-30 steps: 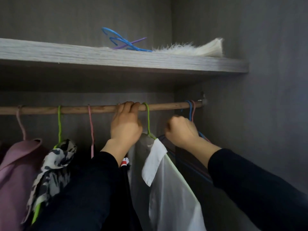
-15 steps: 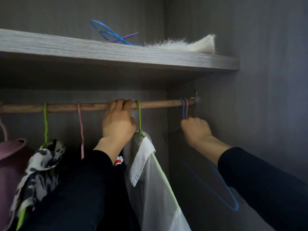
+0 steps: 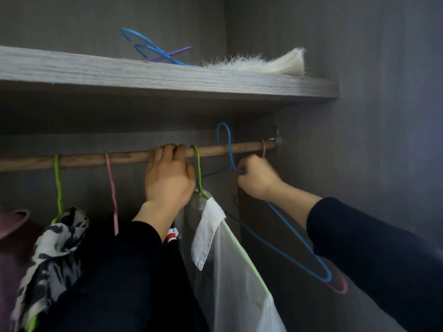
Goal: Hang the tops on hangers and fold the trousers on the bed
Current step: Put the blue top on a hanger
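Note:
Inside the wardrobe, my left hand point(image 3: 169, 174) grips the wooden rail point(image 3: 134, 156) with fingers curled over it. My right hand point(image 3: 257, 178) pinches the neck of an empty blue hanger point(image 3: 297, 243), whose hook is lifted above the rail, free of it. A white sheer top point(image 3: 230, 271) hangs on a green hanger point(image 3: 198, 174) between my hands. A pink hanger point(image 3: 340, 287) stays hooked at the rail's right end, mostly behind the blue one.
A black-and-white patterned top point(image 3: 51, 255) on a green hanger and a pink garment point(image 3: 12, 238) hang at the left. The shelf point(image 3: 167, 77) above carries blue and purple hangers point(image 3: 153, 50) and a white fur piece point(image 3: 259, 62). The wardrobe's side wall stands close on the right.
My right hand has raised the blue hanger, so its hook has come up off the rail. The left hand has kept its grip on the rail.

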